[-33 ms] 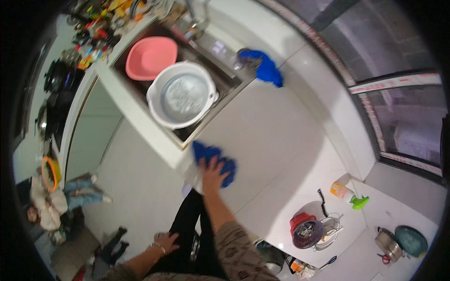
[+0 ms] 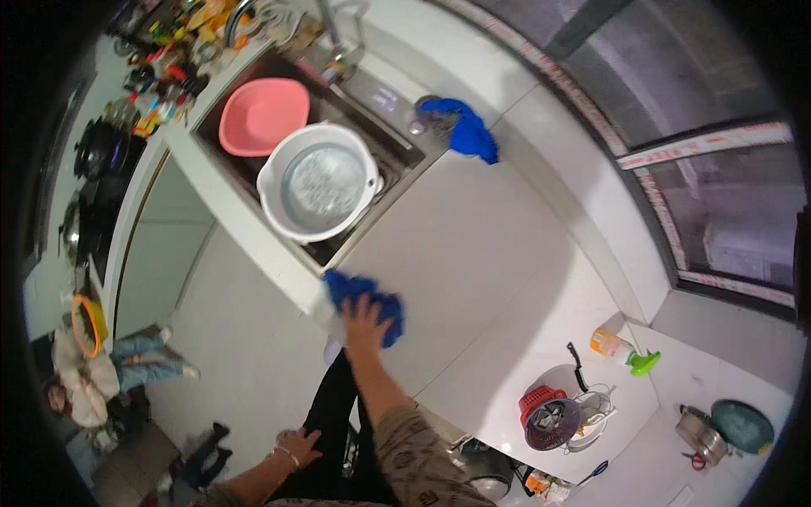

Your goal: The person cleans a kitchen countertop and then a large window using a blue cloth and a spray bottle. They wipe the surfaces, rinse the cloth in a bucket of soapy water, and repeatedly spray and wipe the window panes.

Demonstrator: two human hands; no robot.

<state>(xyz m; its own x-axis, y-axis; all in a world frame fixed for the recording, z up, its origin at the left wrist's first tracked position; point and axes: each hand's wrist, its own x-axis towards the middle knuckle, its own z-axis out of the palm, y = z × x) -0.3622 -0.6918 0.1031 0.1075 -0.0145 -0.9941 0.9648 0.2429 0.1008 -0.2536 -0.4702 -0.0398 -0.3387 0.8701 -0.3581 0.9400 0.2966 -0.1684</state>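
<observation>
Cloth [image 2: 353, 286], blue and bunched, lies near the middle of the frame on the pale counter [image 2: 473, 245], by its front edge and just below the lower corner of the sink [image 2: 414, 156]. The right hand [image 2: 365, 328] is on top of it, palm down, with the fingers spread and no pinch showing (what the fingertips do in the folds, I cannot tell). The left hand [image 2: 297, 446], at the lower middle by the dark trousers [image 2: 325, 406], has its fingers loosely apart and nothing visible in it; whether it rests on the leg is unclear.

Judging by the flat hand, the step in hand looks like wiping the counter along its edge. The next move would call for even pressure with the palm, and some care that the cloth does not slip over the edge.

In the upper left, the sink holds a pink basin [image 2: 264, 114] and a white tub [image 2: 269, 194] with water in it. A second cloth [image 2: 475, 137] lies near the top centre, well apart from the hands. At lower right stand a red basket [image 2: 538, 399] and a spray bottle [image 2: 615, 347].
</observation>
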